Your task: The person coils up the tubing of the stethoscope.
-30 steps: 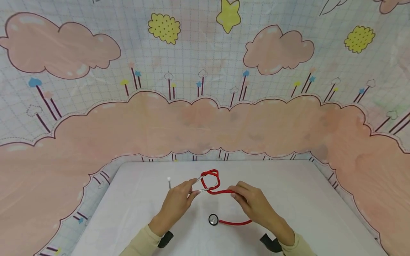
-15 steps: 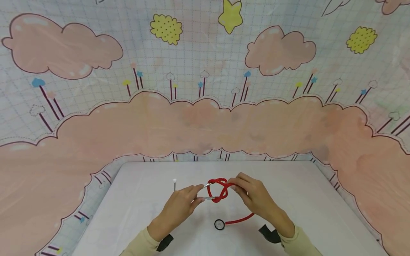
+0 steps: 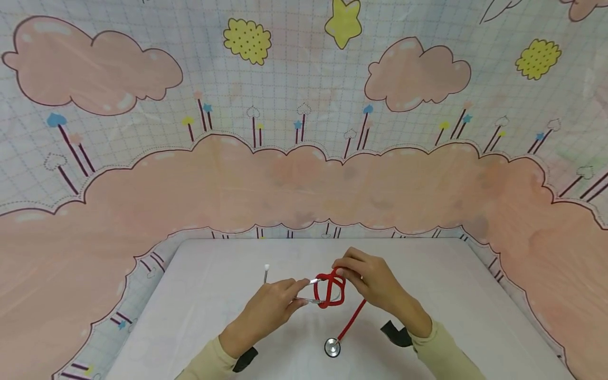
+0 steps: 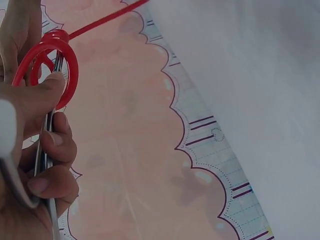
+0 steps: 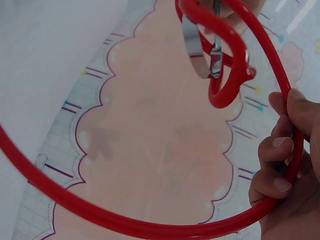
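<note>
A stethoscope with red tubing [image 3: 330,291] is held up over the white table, its tubing looped round the metal ear tubes. My left hand [image 3: 266,311] grips those ear tubes; one white ear tip [image 3: 267,267] sticks up behind the knuckles. In the right wrist view, the flat metal spring [image 5: 195,46] shows inside the red loops. My right hand [image 3: 380,277] holds the tubing between thumb and curled fingers, just right of the loops. From it the tubing runs down to the round chest piece [image 3: 332,347], which hangs below the hands.
The white tabletop [image 3: 190,274] lies under both hands. Behind it is a printed cloth [image 3: 304,184] with clouds and stars. Black straps [image 3: 398,334] sit at both wrists.
My right hand has carried the tubing up and across the ear tubes, so the loops are tighter. The left hand has shifted slightly right. The chest piece has swung right and lower.
</note>
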A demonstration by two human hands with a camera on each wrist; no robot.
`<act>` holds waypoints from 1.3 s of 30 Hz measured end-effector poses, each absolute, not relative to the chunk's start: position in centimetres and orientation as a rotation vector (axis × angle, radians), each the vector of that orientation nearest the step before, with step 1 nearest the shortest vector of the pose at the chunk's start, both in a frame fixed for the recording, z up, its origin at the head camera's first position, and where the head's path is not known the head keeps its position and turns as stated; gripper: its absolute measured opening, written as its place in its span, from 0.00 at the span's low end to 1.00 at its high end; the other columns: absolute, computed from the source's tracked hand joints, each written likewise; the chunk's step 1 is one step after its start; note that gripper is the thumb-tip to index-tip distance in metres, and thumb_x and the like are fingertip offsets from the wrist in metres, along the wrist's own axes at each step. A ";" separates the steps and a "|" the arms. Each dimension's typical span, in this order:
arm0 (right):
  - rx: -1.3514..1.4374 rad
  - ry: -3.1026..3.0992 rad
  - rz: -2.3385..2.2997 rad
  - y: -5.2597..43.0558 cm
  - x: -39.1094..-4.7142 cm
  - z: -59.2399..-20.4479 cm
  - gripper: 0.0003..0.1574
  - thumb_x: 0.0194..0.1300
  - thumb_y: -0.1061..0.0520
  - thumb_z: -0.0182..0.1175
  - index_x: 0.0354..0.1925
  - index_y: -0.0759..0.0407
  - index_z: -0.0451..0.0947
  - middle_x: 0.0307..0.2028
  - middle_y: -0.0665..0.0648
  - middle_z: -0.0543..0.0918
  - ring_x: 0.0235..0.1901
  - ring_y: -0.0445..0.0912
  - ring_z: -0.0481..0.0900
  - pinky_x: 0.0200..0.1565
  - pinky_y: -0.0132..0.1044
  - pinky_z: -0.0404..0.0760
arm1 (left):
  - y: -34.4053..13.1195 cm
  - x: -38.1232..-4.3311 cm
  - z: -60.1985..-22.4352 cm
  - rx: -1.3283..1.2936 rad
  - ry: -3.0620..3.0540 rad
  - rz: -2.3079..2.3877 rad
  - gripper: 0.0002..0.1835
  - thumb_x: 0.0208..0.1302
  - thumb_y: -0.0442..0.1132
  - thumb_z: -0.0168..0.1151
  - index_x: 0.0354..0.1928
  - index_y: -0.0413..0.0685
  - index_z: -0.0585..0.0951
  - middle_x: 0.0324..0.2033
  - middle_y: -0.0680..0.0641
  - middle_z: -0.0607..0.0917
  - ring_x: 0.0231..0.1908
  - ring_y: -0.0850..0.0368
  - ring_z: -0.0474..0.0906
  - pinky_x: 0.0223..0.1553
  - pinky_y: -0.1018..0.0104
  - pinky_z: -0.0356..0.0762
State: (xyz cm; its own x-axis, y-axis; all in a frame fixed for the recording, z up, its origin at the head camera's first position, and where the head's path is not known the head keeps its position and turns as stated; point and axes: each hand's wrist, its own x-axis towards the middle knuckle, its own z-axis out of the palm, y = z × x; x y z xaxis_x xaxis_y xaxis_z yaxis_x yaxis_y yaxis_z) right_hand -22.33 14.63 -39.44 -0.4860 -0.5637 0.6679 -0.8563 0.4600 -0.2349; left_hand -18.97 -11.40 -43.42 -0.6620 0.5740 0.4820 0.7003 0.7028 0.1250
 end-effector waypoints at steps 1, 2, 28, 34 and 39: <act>1.184 -2.212 0.766 14.6 -22.4 -39.4 0.12 0.58 0.64 0.69 0.42 0.57 0.84 0.34 0.47 0.80 0.29 0.36 0.77 0.32 0.20 0.77 | -11.4 -19.0 -43.4 -0.996 -2.503 -0.422 0.22 0.59 0.46 0.70 0.54 0.47 0.80 0.30 0.54 0.85 0.28 0.64 0.81 0.31 0.76 0.80; 1.187 -2.214 0.768 14.6 -22.5 -39.3 0.11 0.58 0.64 0.69 0.42 0.57 0.84 0.34 0.47 0.80 0.29 0.36 0.78 0.33 0.21 0.78 | -11.4 -19.0 -43.3 -1.007 -2.503 -0.424 0.22 0.59 0.46 0.70 0.54 0.47 0.80 0.30 0.54 0.85 0.28 0.65 0.81 0.31 0.76 0.79; 1.331 -2.279 1.020 14.1 -25.0 -39.3 0.12 0.61 0.65 0.65 0.43 0.55 0.85 0.32 0.49 0.82 0.31 0.36 0.74 0.33 0.27 0.78 | -11.1 -18.7 -41.6 -1.228 -2.290 -0.515 0.23 0.57 0.44 0.72 0.55 0.49 0.81 0.32 0.56 0.86 0.31 0.67 0.85 0.35 0.81 0.79; 1.351 -2.315 1.241 14.0 -25.2 -39.8 0.09 0.66 0.65 0.61 0.43 0.59 0.84 0.30 0.52 0.82 0.31 0.37 0.73 0.34 0.29 0.78 | -11.0 -18.9 -41.4 -1.254 -2.199 -0.574 0.22 0.57 0.43 0.73 0.54 0.47 0.81 0.30 0.55 0.86 0.30 0.67 0.85 0.34 0.82 0.78; 1.267 -2.381 1.478 13.8 -25.1 -40.8 0.10 0.71 0.61 0.56 0.43 0.62 0.83 0.29 0.57 0.81 0.31 0.38 0.73 0.33 0.31 0.78 | -10.9 -18.9 -41.7 -1.215 -2.159 -0.643 0.22 0.56 0.42 0.73 0.53 0.47 0.81 0.28 0.56 0.84 0.28 0.68 0.83 0.33 0.83 0.77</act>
State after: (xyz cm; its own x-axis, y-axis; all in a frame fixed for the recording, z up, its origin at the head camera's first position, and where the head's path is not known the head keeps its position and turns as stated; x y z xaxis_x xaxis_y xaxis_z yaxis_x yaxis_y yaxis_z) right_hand -25.09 13.76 -40.78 -0.6587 -0.6056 0.4464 -0.6688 0.1994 -0.7162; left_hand -18.88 -10.87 -41.66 -0.4220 0.5969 0.6823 0.8730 0.4704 0.1284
